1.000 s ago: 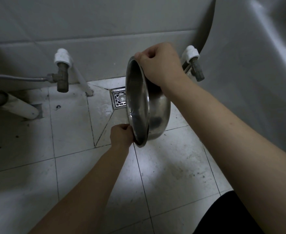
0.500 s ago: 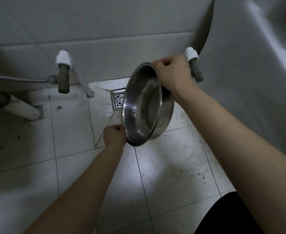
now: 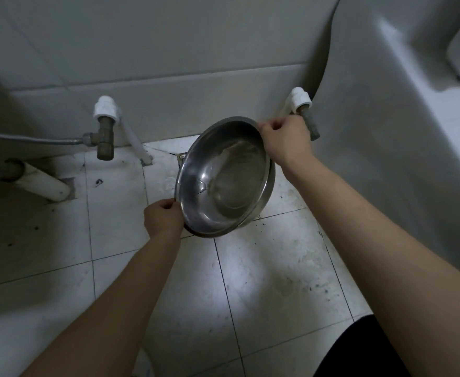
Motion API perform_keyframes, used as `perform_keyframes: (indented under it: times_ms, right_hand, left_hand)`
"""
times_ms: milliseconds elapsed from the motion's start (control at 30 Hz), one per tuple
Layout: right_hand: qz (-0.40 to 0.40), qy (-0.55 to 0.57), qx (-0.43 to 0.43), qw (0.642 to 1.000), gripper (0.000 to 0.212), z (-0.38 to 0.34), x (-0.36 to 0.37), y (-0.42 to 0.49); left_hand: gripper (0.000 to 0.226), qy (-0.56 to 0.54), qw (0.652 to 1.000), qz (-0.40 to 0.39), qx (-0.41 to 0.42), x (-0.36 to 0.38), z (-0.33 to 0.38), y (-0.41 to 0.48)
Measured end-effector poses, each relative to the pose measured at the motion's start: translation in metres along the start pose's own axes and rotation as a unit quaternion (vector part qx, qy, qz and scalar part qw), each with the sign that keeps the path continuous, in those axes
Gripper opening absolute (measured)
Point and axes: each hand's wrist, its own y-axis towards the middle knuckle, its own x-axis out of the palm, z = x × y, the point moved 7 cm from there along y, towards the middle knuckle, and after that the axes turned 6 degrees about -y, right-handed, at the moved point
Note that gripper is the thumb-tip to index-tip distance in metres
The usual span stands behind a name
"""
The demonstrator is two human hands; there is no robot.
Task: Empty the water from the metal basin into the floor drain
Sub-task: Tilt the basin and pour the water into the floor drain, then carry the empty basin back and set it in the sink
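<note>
Plainly both hands are clamped on the metal basin (image 3: 224, 178): the left hand (image 3: 163, 217) pinches the near-left rim, the right hand (image 3: 284, 138) grips the far-right rim, and the basin hangs tilted above the floor, mouth toward the camera. Little or no water shows inside, so the pour looks about finished. The likely trouble is a wet rim slipping from a two-point pinch and clanging onto the tiles (image 3: 264, 281); any leftover trickle could also miss the floor drain (image 3: 181, 158), which is mostly hidden behind the basin. Close by the right hand stands a pipe valve (image 3: 303, 110), easy to knock; another valve (image 3: 105, 131) and a white drainpipe (image 3: 45, 185) sit to the left, and a white fixture (image 3: 386, 131) crowds the right.
</note>
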Motion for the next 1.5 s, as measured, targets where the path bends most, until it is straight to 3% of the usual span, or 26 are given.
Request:
perform_keyframes:
  times_ms: [67, 167, 300, 400, 567, 900, 1033, 1367, 1500]
  right_hand:
    - [0.002, -0.007, 0.001, 1.0, 0.036, 0.005, -0.001, 0.0]
    - [0.006, -0.008, 0.005, 1.0, 0.038, 0.012, -0.003, 0.001]
    - [0.007, -0.026, 0.012, 1.0, 0.031, 0.017, -0.006, -0.001]
    - [0.008, -0.038, 0.01, 0.999, 0.03, 0.022, -0.006, -0.002]
    - [0.005, -0.047, 0.033, 0.998, 0.03, 0.027, -0.01, -0.006]
    - [0.0, -0.01, 0.069, 0.998, 0.026, 0.031, -0.015, -0.01]
    - [0.008, 0.012, 0.084, 0.996, 0.035, 0.03, -0.021, -0.017]
    - [0.037, 0.043, 0.102, 0.993, 0.045, 0.014, -0.058, -0.04]
    - [0.044, 0.079, 0.118, 0.989, 0.036, 0.004, -0.086, -0.064]
  left_hand:
    - [0.025, -0.005, 1.0, 0.01, 0.002, -0.003, 0.006, 0.001]
    - [0.032, -0.022, 0.999, 0.021, 0.012, -0.008, 0.014, 0.001]
    - [0.021, -0.045, 0.998, 0.038, 0.023, -0.012, 0.024, -0.001]
    - [0.031, -0.064, 0.997, 0.044, 0.03, -0.013, 0.033, -0.002]
    - [0.019, -0.078, 0.993, 0.062, 0.059, -0.019, 0.054, -0.002]
    - [0.021, -0.107, 0.983, 0.072, 0.127, -0.028, 0.099, -0.012]
    - [0.02, -0.103, 0.98, 0.068, 0.154, -0.032, 0.114, -0.019]
    - [0.026, -0.085, 0.982, 0.059, 0.161, -0.044, 0.159, -0.059]
    - [0.027, -0.067, 0.983, 0.041, 0.169, -0.057, 0.187, -0.09]
